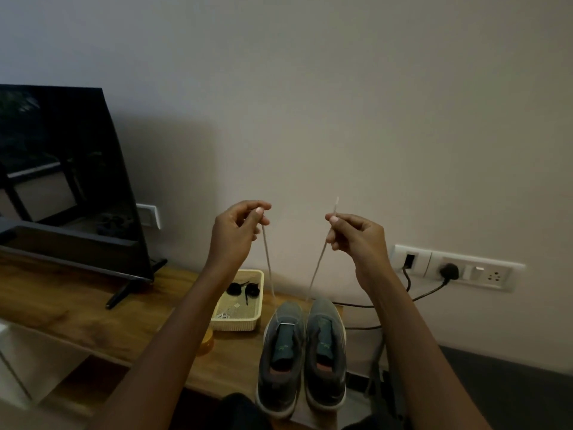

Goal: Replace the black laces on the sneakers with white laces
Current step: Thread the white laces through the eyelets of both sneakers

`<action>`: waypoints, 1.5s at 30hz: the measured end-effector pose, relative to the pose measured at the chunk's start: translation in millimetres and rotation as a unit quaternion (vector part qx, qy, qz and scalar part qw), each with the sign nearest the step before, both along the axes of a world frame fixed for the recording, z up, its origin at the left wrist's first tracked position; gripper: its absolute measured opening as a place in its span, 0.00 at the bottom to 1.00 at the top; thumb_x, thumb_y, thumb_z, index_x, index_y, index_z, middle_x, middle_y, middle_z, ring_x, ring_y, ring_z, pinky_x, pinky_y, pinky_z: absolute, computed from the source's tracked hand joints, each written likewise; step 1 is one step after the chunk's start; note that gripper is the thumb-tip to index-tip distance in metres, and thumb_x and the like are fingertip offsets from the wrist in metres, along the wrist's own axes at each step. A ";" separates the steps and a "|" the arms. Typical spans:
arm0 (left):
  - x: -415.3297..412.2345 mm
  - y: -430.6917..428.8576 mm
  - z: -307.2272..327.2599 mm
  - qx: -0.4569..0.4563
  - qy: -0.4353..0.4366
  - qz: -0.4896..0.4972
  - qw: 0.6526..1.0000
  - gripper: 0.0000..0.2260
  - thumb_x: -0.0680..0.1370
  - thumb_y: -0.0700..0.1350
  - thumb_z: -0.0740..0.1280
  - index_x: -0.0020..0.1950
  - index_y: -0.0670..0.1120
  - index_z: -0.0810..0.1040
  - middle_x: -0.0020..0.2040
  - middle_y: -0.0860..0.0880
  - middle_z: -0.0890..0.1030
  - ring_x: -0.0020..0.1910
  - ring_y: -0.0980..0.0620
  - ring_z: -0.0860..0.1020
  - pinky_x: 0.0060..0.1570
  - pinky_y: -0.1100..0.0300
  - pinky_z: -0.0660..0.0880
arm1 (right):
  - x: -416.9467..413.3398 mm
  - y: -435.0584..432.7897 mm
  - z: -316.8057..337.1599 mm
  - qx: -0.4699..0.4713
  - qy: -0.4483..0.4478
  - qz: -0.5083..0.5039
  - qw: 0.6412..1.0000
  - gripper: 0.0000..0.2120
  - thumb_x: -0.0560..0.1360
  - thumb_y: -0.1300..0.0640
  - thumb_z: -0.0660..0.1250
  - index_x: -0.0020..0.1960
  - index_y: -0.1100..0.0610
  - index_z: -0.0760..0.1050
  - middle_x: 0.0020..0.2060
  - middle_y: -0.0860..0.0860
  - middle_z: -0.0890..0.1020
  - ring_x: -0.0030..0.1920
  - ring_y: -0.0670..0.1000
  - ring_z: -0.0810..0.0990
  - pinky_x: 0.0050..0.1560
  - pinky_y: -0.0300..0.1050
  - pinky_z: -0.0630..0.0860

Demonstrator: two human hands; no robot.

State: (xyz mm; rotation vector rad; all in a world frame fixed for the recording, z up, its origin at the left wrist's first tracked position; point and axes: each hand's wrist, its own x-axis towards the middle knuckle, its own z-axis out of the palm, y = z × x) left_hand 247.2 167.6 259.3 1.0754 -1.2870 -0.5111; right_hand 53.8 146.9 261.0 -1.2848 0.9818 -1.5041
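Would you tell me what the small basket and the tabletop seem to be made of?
The basket: probably cream moulded plastic, matte, judging by its evenly ribbed, perforated wall. The tabletop: wood or wood-look laminate, brown with visible grain and a slight sheen; I cannot tell which.

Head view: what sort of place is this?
Most likely a room in a home, perhaps a living room or bedroom. A flat television stands on a wooden unit, and a socket panel with a plug in it is on the plain wall.
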 end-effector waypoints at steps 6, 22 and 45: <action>-2.7 -10.2 -2.9 -0.038 -0.006 0.026 0.999 0.08 0.78 0.41 0.66 0.49 0.54 0.80 0.52 0.51 0.81 0.52 0.57 0.78 0.55 0.64 0.75 | 1.4 -6.3 6.7 0.009 -0.012 -0.040 0.999 0.03 0.70 0.63 0.72 0.41 0.56 0.81 0.41 0.50 0.83 0.41 0.46 0.78 0.45 0.42 0.76; -21.2 -11.1 10.6 -0.132 0.013 0.129 0.983 0.26 0.71 0.40 0.74 0.67 0.46 0.71 0.39 0.58 0.80 0.42 0.63 0.81 0.61 0.54 0.75 | 18.8 -9.4 22.1 -0.059 0.066 -0.077 0.993 0.04 0.68 0.60 0.75 0.36 0.57 0.81 0.37 0.51 0.82 0.46 0.47 0.81 0.50 0.39 0.74; -4.9 -89.3 -157.2 0.043 0.071 0.239 0.967 0.08 0.75 0.39 0.69 0.52 0.48 0.76 0.45 0.54 0.79 0.44 0.55 0.80 0.43 0.66 0.78 | 12.2 -87.1 -156.0 0.030 0.179 -0.135 0.974 0.05 0.70 0.66 0.72 0.42 0.57 0.80 0.33 0.55 0.82 0.36 0.55 0.81 0.41 0.49 0.78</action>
